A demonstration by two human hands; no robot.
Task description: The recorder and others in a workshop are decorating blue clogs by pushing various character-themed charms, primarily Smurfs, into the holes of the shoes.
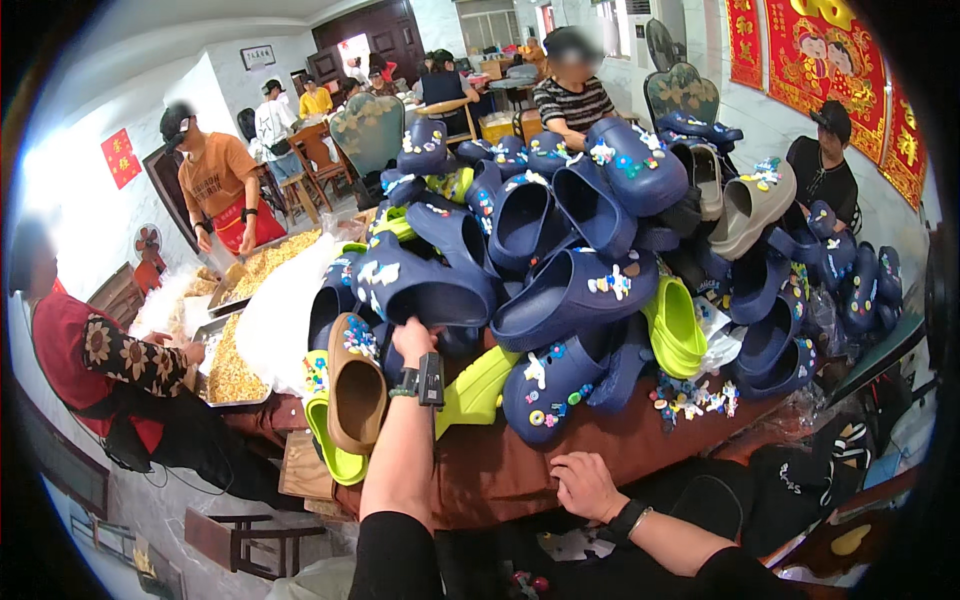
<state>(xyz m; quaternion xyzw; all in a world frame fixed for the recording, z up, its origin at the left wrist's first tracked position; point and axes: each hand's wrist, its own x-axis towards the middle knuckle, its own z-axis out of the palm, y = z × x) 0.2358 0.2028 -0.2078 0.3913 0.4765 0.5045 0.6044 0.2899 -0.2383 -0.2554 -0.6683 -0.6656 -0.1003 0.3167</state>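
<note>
A big heap of navy clogs with colourful charms covers the brown-red tablecloth (480, 470). My left hand (412, 342) reaches into its front and grips the lower rim of a navy clog (385, 275); some of its fingers are hidden there. Close by that wrist are a brown clog (358, 395) to the left and a lime green clog (475, 395) to the right. My right hand (588, 487) rests at the table's near edge, holding nothing, fingers loosely apart. Beyond it lie a charm-covered navy clog (545, 395) and a pile of small loose charms (695, 398).
Left of the heap stand metal trays (238, 370) of small yellow pieces, beside white plastic bags (290, 310). Two people work there; one person sits behind the heap, another at the right. A wooden stool (250, 540) stands on the floor at lower left.
</note>
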